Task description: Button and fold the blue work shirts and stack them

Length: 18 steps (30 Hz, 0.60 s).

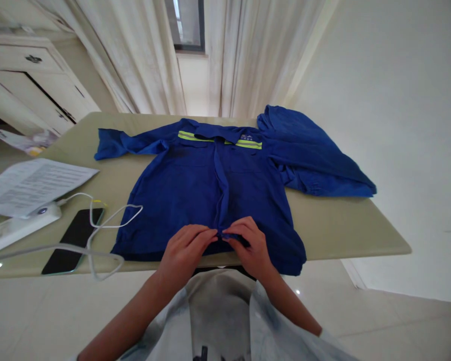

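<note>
A blue work jacket [180, 185] with yellow reflective strips across the chest lies spread out, front side up, its collar pointing away from me. Its left-side sleeve stretches outward, and the right side bunches beside folded blue fabric [315, 150]. At the bottom of the front opening, my left hand [186, 250] pinches one edge of the jacket. Close beside it, my right hand [250, 245] pinches the other edge. The fingertips of both hands nearly meet at the hem; any fastener between them is too small to make out.
The jacket rests on a pale green table [334, 225]. To the left are printed papers [37, 183], a white power strip [22, 228], a black phone [73, 240] and a loose white cable [116, 225]. A white cabinet [41, 75] and curtains [135, 55] stand beyond.
</note>
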Tool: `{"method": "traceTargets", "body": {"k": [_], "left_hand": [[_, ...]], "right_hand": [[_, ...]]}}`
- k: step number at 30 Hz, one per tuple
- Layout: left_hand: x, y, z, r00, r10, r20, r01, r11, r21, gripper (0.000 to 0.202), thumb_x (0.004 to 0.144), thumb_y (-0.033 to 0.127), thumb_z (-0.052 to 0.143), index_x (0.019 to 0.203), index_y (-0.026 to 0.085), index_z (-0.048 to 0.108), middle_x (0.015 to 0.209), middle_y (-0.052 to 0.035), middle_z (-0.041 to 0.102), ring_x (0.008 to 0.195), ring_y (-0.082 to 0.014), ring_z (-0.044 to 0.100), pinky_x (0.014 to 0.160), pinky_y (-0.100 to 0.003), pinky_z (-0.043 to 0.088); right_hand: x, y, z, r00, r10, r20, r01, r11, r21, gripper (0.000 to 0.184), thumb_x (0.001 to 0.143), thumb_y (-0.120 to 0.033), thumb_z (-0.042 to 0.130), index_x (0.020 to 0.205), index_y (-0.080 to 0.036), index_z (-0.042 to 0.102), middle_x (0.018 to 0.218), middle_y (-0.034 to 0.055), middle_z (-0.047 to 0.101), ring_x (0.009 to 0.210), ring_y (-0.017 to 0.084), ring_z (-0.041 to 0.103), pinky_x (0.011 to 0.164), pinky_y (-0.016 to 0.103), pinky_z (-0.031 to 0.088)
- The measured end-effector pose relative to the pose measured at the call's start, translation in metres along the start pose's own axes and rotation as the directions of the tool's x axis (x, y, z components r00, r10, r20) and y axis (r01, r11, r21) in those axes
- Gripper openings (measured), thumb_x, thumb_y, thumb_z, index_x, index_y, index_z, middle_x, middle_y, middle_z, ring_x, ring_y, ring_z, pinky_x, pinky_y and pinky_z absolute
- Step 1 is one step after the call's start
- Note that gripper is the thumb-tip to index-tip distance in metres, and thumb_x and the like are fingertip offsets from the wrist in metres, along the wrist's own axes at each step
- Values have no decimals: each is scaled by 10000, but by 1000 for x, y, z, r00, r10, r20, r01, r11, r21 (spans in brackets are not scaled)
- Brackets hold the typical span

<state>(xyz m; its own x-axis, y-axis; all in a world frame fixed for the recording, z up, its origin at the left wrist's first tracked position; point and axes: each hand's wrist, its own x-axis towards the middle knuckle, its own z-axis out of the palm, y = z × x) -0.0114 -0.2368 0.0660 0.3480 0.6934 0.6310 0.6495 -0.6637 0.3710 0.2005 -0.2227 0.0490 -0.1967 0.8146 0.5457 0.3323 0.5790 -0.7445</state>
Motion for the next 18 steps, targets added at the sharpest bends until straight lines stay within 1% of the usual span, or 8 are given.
{"method": "traceTargets", "body": {"k": [2,3,5,8,11,15,18], "left_hand": [[-3,0,2,998,-67,-7,66,995,-77,127,1046,209,621,1144,205,701,982,-30,780,883,-141,747,851,-264,606],[-4,-2,1,997,-78,4,78,992,-101,109,1046,208,621,1123,204,698,973,-25,780,880,-137,747,850,-258,607],[-7,-4,-1,997,-61,44,65,993,-99,91,1038,201,632,1096,204,701,977,-27,778,884,-143,740,848,-269,602],[-9,-5,-4,995,-24,95,28,999,-47,130,1030,179,631,1122,212,717,999,-46,774,893,-160,720,848,-305,588],[-8,-3,-4,995,-20,99,23,999,-23,141,1023,175,636,1134,212,715,990,-51,761,878,-162,700,836,-315,574],[-6,-1,-2,991,-14,133,16,1000,-16,198,1018,182,650,1206,213,702,962,-47,742,851,-162,677,818,-317,563],[-4,-1,-1,993,1,122,4,999,-42,176,1018,187,656,1188,209,699,960,-42,753,837,-157,688,805,-308,566]], "right_hand": [[-4,4,4,999,32,9,-33,998,51,92,992,-234,701,1037,-243,782,904,46,739,880,205,676,782,362,566],[-6,6,5,999,34,16,-35,997,65,93,991,-233,703,1040,-242,781,898,44,740,873,205,675,781,363,564],[-10,9,4,999,26,29,-29,996,81,94,991,-231,707,1047,-240,783,909,46,741,874,203,673,787,366,559],[-14,11,4,999,25,38,-28,996,83,101,995,-239,706,1057,-241,785,922,50,738,880,203,670,789,371,556],[-15,11,5,999,28,29,-30,997,75,101,996,-258,706,1051,-241,789,909,52,734,878,208,671,785,376,559],[-14,12,6,1000,11,27,-14,996,88,82,991,-258,718,1039,-238,781,910,47,732,866,202,667,777,366,554],[-14,13,6,999,12,40,-15,996,90,95,986,-285,727,1055,-232,763,929,54,745,873,211,677,785,379,554]]}}
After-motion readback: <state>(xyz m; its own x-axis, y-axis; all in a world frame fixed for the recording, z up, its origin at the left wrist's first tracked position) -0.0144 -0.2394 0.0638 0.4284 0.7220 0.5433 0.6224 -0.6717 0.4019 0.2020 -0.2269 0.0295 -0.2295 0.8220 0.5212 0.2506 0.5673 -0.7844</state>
